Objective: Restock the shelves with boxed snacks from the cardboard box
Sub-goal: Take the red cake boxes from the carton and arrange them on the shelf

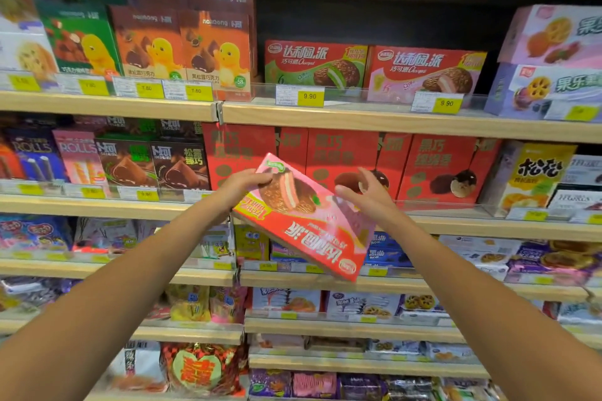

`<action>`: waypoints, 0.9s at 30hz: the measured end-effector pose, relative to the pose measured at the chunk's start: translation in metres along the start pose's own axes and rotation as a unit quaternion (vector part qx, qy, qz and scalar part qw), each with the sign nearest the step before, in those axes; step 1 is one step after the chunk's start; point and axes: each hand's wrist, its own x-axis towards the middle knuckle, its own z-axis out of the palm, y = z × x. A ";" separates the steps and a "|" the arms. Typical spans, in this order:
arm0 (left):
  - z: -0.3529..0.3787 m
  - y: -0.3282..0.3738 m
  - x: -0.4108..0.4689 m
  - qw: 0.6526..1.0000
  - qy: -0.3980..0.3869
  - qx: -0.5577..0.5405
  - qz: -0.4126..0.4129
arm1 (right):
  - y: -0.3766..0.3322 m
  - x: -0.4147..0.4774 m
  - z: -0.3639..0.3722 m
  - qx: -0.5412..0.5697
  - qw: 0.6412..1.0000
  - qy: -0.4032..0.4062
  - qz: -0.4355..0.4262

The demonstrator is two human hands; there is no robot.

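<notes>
Our left forearm (107,286) and right forearm (472,286) reach up toward the wooden shelves (107,106). We hold a pink-and-red chocolate pie box (312,231) in the air, tilted and upside down, before a row of red boxes (342,156). Our left hand (242,185) curls its fingers (262,177) over the box's upper corner. Our right hand (365,197) hovers just beside its right edge, fingers spread and loose.
</notes>
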 end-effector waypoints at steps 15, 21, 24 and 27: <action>0.037 0.098 0.013 0.989 0.006 0.060 0.136 | -0.067 0.012 -0.015 0.143 0.980 -0.139 -0.007; 0.050 0.081 0.009 0.992 -0.072 0.048 0.092 | -0.100 0.028 -0.031 0.332 0.943 0.002 -0.018; 0.053 0.093 0.012 0.991 -0.026 0.050 0.120 | -0.115 0.033 -0.036 0.396 0.915 0.057 -0.046; 0.048 0.116 0.015 0.978 0.021 0.134 0.159 | -0.121 0.035 -0.040 0.422 0.902 0.047 -0.071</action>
